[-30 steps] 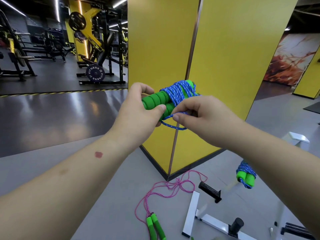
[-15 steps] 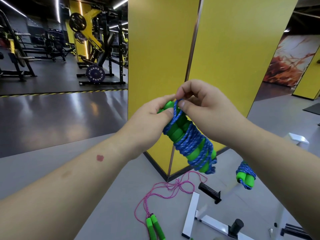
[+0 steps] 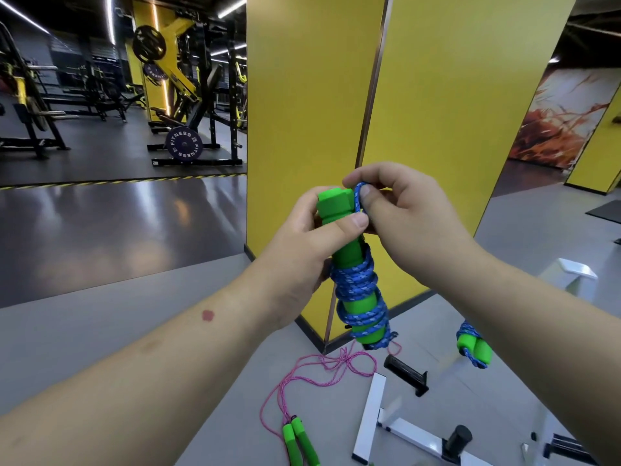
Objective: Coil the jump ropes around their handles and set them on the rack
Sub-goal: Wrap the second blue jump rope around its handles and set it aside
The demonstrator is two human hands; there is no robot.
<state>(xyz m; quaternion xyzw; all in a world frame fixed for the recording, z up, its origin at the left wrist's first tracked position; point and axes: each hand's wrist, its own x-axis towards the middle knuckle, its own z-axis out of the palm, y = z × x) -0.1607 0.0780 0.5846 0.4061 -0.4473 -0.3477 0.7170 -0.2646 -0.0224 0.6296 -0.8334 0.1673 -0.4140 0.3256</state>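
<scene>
Far left, a weight rack (image 3: 188,105) stands on the dark gym floor with a plate (image 3: 183,148) marked FITNESS leaning at its foot. A yellow pillar (image 3: 312,112) rises in the middle of the view.

Your left hand (image 3: 302,243) grips the top of the green handles (image 3: 349,260), fingers curled round them and the thumb pressed across the front. The handles hang upright, slightly tilted, in front of the pillar's corner. The blue rope (image 3: 359,297) is wound round their lower half in tight turns down to the bottom end.

Your right hand (image 3: 413,223) pinches a small loop of the blue rope between thumb and forefinger, right beside the top of the handles and touching your left thumb.

Below, on the grey floor, a pink rope (image 3: 302,375) lies loose and uncoiled, its two green handles side by side near the bottom edge. Just right of it stands the white rack (image 3: 373,412) with black pegs (image 3: 405,371). Further right, a second blue rope bundle (image 3: 473,348), already wound on green handles, shows beside your right forearm; you cannot tell from here what it rests on.
</scene>
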